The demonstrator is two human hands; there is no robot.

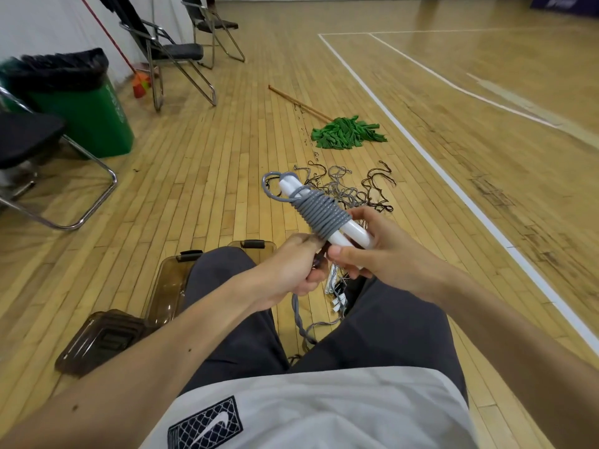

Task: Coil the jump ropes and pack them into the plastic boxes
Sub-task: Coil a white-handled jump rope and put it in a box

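A grey jump rope (324, 213) is wound in tight turns around its two white handles (351, 236), held out over my lap. My right hand (379, 247) grips the near ends of the handles. My left hand (291, 267) is curled round the loose grey cord just below the coil; the cord hangs down between my knees. A tangle of grey and dark ropes (350, 189) lies on the floor beyond. More white handles (335, 293) lie on the floor under my hands. A smoky plastic box (168, 286) sits left of my knee, its lid (97, 341) nearer.
A second smoky box (252, 245) peeks out past my left knee. A green mop (346, 132) lies on the wooden floor ahead. Folding chairs (175, 53) and a green bin (84, 102) stand at the left. White court lines run along the right.
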